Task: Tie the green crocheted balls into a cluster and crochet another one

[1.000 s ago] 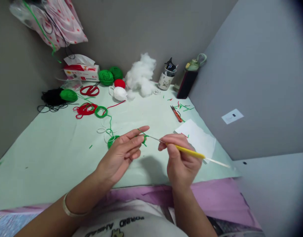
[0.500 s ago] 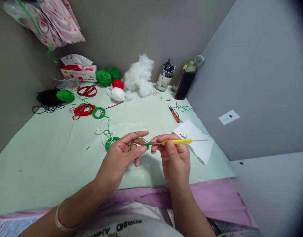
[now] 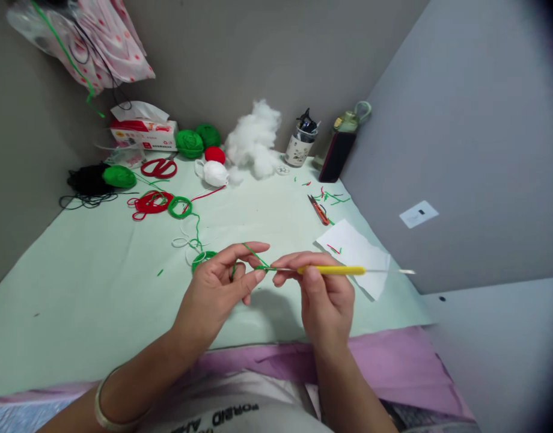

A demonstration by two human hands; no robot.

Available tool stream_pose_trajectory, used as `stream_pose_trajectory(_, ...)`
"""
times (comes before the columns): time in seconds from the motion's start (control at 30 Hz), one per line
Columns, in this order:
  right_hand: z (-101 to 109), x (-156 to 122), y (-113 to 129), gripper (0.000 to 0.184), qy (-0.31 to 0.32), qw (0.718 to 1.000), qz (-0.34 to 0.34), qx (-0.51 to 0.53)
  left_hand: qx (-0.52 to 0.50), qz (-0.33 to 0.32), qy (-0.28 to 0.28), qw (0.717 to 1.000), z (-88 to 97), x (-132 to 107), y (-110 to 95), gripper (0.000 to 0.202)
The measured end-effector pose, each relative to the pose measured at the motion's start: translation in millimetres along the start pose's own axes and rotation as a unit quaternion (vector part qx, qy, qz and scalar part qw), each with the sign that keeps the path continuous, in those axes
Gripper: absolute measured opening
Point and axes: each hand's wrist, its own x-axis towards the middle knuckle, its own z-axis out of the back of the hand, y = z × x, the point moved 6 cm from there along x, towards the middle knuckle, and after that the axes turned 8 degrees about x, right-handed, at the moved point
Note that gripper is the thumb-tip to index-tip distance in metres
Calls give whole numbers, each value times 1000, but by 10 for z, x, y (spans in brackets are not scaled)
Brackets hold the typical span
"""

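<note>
Table [image 3: 100, 300]: tissue box [image 3: 143, 137] back left, stuffing [image 3: 255, 138] between yarn balls [image 3: 189, 144] and cup [image 3: 299, 150]; hands [image 3: 216, 285] nearer front.

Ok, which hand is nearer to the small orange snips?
The right. The right hand, holding the yellow hook, is almost straight below the orange snips in the picture; the left hand, pinching green yarn, is farther off, to their lower left.

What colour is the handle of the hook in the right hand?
Yellow; the hook handle shows best in the head view.
</note>
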Motion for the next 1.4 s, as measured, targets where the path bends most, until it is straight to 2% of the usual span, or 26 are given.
stream_pose_trajectory(0.1,24,23,-108,23,-15,996,-54,72,-25,6,14,1000,-16,-6,3,28)
stream_pose_trajectory(0.2,34,28,-154,22,-18,994,-64,83,-53,17,31,998,-54,-11,10,30)
stream_pose_trajectory(0.37,38,18,-145,21,-25,996,-49,64,-82,40,52,995,-102,-1,10,23)
stream_pose_trajectory(0.73,118,-24,-1,21,-103,994,35,-26,-197,122,66,971,-127,17,134,15)
stream_pose_trajectory(0.97,50,-16,18,22,-57,997,38,-18,-207,129,64,968,-138,23,129,12)
stream_pose_trajectory(1.4,48,7,-3,22,-59,996,43,-42,-192,127,66,971,-137,16,122,10)
